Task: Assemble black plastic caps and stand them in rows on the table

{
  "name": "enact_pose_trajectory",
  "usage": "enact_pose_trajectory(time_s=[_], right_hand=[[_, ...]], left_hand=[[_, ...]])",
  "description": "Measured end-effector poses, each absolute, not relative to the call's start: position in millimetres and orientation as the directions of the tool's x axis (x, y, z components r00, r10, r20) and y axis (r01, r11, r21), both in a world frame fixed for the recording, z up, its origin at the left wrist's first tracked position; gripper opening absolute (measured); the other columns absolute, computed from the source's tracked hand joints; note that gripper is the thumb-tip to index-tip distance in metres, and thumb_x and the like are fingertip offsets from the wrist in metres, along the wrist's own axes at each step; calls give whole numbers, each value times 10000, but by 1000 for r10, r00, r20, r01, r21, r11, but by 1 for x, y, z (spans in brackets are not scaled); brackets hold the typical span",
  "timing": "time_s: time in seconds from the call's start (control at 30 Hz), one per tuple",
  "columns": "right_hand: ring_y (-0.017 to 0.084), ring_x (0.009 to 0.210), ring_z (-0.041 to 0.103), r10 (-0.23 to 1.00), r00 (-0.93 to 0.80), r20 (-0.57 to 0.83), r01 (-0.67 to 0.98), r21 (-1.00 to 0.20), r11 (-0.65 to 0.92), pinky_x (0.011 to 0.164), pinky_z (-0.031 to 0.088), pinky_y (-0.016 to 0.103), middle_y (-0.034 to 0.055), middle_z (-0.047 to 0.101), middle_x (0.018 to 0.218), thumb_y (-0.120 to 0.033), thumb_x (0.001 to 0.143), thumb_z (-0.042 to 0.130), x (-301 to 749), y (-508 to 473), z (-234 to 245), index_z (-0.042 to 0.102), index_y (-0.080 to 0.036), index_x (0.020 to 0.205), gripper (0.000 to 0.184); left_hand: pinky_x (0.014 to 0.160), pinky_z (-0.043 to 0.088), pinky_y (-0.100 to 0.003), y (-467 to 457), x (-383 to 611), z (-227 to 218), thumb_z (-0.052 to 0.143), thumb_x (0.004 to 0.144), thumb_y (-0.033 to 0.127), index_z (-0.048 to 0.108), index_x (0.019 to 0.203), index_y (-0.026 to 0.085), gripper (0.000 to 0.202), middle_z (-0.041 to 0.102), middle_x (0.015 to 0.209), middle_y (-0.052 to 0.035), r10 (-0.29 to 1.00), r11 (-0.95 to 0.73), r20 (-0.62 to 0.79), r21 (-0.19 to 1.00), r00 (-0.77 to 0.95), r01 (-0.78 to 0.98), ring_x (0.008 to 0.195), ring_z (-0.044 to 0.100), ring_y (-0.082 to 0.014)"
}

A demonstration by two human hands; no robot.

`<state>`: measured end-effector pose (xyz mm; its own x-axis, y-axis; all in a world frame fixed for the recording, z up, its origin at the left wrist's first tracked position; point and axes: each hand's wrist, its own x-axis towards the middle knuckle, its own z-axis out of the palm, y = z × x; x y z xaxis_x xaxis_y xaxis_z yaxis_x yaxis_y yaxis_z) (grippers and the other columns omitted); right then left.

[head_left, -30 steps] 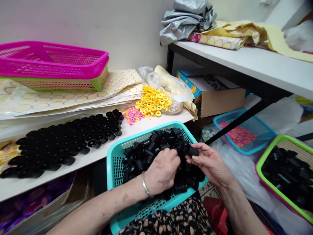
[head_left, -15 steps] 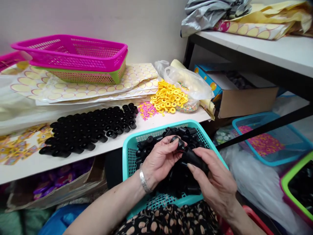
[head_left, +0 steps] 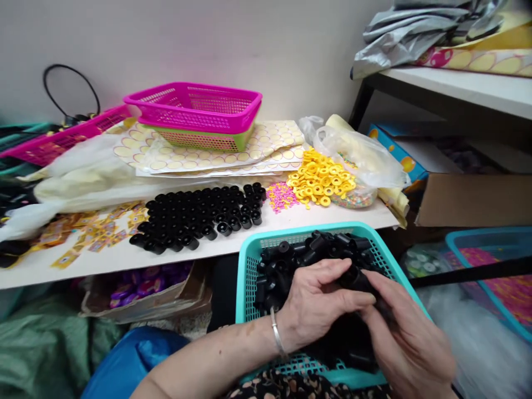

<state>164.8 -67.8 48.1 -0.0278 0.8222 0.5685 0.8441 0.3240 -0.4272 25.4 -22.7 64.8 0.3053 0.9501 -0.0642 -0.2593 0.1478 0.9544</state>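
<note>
Over a turquoise basket heaped with loose black plastic pieces, my two hands meet around a black plastic cylinder. My left hand has a bracelet on its wrist and is closed on the cylinder's near end, thumb stretched across it. My right hand wraps the other side, and its fingers cover much of the piece. Whether it is one part or two joined parts I cannot tell. On the white table, several rows of black cylindrical caps stand upright.
Yellow rings and pink-orange bits lie in piles beside a plastic bag. Gold wrappers lie left. Stacked magenta and green baskets sit behind. A box and a shelf stand right.
My view has swung left. My hands, earlier apart with a small black piece in the left and a larger one in the right, are now pressed together around the black cylinder.
</note>
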Motion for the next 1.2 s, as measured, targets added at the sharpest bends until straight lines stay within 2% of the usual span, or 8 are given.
enact_pose_trajectory(time_s=[0.2, 0.27, 0.37, 0.47, 0.73, 1.03, 1.1, 1.2], right_hand=[[251, 1072, 602, 832, -204, 516, 763, -448, 466, 901, 521, 394, 120, 597, 1210, -318, 850, 600, 177, -44, 41, 501, -202, 1255, 433], [269, 1141, 554, 879, -159, 449, 759, -514, 400, 950, 483, 439, 126, 554, 1273, -349, 838, 614, 191, -33, 36, 546, -197, 1196, 395], [263, 1074, 579, 925, -3, 380, 766, -593, 247, 890, 500, 435, 118, 580, 1206, -347, 842, 594, 216, -22, 28, 613, -198, 1050, 257], [232, 957, 604, 950, 36, 310, 753, -633, 178, 808, 515, 385, 87, 617, 1064, -341, 843, 578, 233, -18, 20, 624, -204, 969, 191], [213, 920, 548, 963, -225, 147, 781, -564, 268, 828, 461, 370, 61, 630, 969, -262, 875, 534, 216, -17, 27, 633, -200, 940, 133], [253, 905, 505, 902, -430, -37, 895, -153, 420, 770, 414, 388, 92, 592, 989, -131, 788, 511, 174, 4, 48, 613, -165, 923, 173], [262, 931, 510, 901, -434, 3, 886, -179, 428, 786, 414, 395, 98, 594, 1019, -139, 781, 524, 178, 7, 43, 603, -167, 893, 140], [257, 1033, 512, 915, -357, 188, 808, -429, 404, 873, 415, 387, 93, 575, 1149, -176, 783, 565, 196, 6, 35, 573, -175, 993, 210]], left_hand=[[750, 471, -283, 14, 7, 62, 745, 668, 252, 714, 946, 190, 287, 657, 860, -23, 952, -34, 50, 998, 303, -59, 783, 581, -161], [762, 464, -302, 47, -11, 61, 702, 674, 213, 689, 948, 185, 276, 643, 884, -30, 964, -155, 112, 973, 239, 171, 812, 569, -172], [803, 426, -357, 104, -41, 57, 608, 638, 111, 675, 829, 156, 208, 600, 906, -75, 937, -346, 269, 654, 221, 673, 893, 522, -222], [823, 379, -421, 148, -62, 48, 544, 656, 127, 660, 786, 155, 176, 583, 841, -108, 928, -363, 193, 265, 319, 893, 965, 469, -290], [829, 310, -462, 172, -76, 24, 535, 658, 201, 664, 773, 194, 173, 562, 993, -126, 927, -370, 71, 30, 367, 929, 1082, 371, -328], [828, 313, -509, 163, -79, 26, 508, 752, 210, 666, 953, 151, 262, 476, 1211, -171, 889, -391, 208, -122, 408, 912, 1173, 327, -394], [845, 330, -494, 152, -73, 33, 514, 762, 220, 650, 982, 153, 267, 488, 1221, -157, 871, -397, 281, -85, 404, 914, 1165, 349, -374], [854, 363, -417, 122, -54, 46, 509, 794, 226, 658, 883, 168, 183, 589, 1069, -93, 770, -595, 349, 94, 534, 798, 1011, 460, -264]])
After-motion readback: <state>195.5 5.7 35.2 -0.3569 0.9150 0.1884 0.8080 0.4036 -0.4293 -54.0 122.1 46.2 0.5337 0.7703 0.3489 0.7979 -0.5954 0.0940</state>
